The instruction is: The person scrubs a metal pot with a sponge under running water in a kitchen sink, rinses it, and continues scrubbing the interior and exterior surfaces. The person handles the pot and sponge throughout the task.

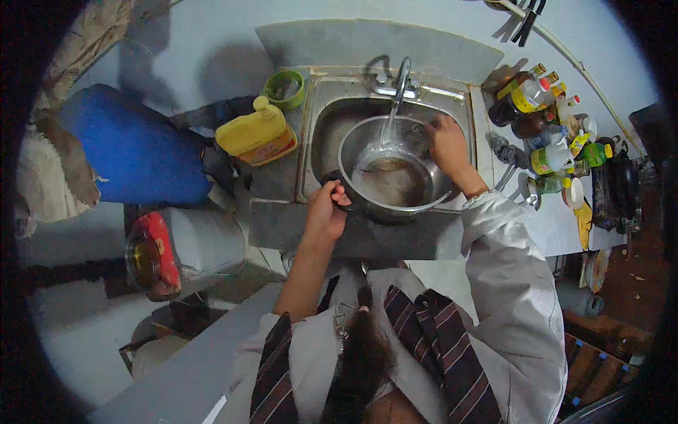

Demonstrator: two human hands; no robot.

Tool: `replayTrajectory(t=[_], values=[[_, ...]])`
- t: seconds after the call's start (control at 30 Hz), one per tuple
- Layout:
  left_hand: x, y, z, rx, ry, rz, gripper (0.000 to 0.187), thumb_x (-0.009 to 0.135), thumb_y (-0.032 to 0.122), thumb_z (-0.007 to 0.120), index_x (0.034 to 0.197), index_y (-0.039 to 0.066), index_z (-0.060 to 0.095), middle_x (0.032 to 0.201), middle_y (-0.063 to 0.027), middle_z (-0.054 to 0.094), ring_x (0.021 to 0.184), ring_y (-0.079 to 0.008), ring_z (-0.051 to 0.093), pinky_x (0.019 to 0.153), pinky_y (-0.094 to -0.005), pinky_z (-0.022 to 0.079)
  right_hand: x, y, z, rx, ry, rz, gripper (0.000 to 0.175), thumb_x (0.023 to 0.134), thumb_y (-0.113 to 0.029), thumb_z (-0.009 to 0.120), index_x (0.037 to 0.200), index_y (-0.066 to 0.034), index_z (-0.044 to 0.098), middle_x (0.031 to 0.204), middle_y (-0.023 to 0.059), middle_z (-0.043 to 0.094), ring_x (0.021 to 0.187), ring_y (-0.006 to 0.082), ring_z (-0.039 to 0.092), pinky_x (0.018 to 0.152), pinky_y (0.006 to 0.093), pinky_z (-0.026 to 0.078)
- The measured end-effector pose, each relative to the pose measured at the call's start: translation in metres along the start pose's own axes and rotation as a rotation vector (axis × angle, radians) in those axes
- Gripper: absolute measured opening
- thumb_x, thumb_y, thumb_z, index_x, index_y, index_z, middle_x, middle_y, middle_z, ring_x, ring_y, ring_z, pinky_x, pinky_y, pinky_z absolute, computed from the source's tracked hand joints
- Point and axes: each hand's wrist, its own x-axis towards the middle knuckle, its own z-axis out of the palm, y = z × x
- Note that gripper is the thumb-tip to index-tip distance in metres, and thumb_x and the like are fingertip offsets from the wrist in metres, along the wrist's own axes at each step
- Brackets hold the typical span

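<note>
A metal pot point(393, 199) with dark side handles rests at the front of the stainless steel sink point(328, 114), tilted a little, with water inside. A stream runs into it from the chrome faucet point(403, 79). My left hand point(327, 209) is closed around the pot's left handle. On the far right side of the rim is my right hand point(447, 143), its fingers bent near the inner wall. Something dark and mesh-like, perhaps a steel scourer, shows by those fingertips; whether they grip it is hard to tell.
Left of the sink stand a yellow jug point(254, 132) and a green bowl point(285, 89), with a large blue barrel point(132, 148) beyond. Sauce bottles point(524, 98), scrubbers with metal handles point(509, 153) and jars crowd the right counter point(551, 228).
</note>
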Motion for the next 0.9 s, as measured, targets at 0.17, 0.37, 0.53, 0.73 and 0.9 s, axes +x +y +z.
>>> replayTrajectory(t=[0.17,0.37,0.53,0.73,0.9], values=[[-0.012,0.0,-0.003,0.007,0.03,-0.035,0.009,0.084,0.008,0.051,0.084,-0.001,0.055,0.067,-0.006,0.055,0.053,-0.0097,0.046,0.049,-0.0242,0.04,-0.012,-0.024,-0.021,0.025,-0.157,-0.056,0.034,0.067,-0.006,0.06,0.1,-0.0145,0.065,0.122,0.0144,0.045,0.113,0.0337,0.041,0.091,0.0416,0.039],[-0.016,0.014,-0.007,0.538,0.015,-0.078,0.015,0.077,0.01,0.05,0.084,-0.002,0.058,0.072,-0.0098,0.061,0.062,-0.0164,0.059,0.059,-0.0296,0.052,-0.035,0.023,0.005,0.279,-0.135,0.242,0.027,0.069,-0.005,0.061,0.095,-0.0094,0.068,0.129,0.0302,0.037,0.111,0.0419,0.042,0.096,0.0416,0.035],[-0.019,0.023,0.0,0.777,-0.055,-0.113,0.011,0.07,0.01,0.052,0.077,0.003,0.058,0.073,-0.0079,0.061,0.063,-0.018,0.06,0.059,-0.0298,0.05,-0.032,0.021,0.024,0.557,0.063,0.482,0.024,0.073,-0.006,0.06,0.096,-0.0037,0.066,0.128,0.032,0.036,0.114,0.0406,0.044,0.096,0.0396,0.036],[-0.018,0.005,-0.012,0.462,-0.109,-0.182,0.015,0.066,0.005,0.052,0.079,0.0,0.057,0.076,-0.0074,0.06,0.068,-0.019,0.059,0.063,-0.0329,0.051,-0.022,0.005,0.012,0.872,-0.135,0.739,0.019,0.081,-0.014,0.058,0.092,0.0002,0.065,0.087,0.0129,0.064,0.068,0.0161,0.059,0.063,0.0281,0.045],[-0.015,-0.024,-0.004,0.423,-0.035,-0.085,0.013,0.066,0.003,0.052,0.077,0.0,0.059,0.073,-0.008,0.061,0.069,-0.0203,0.059,0.064,-0.0333,0.051,-0.014,0.039,0.072,0.851,-0.151,0.676,0.018,0.078,-0.016,0.06,0.09,-0.0033,0.067,0.087,0.0157,0.064,0.08,0.0328,0.059,0.069,0.0353,0.045]])
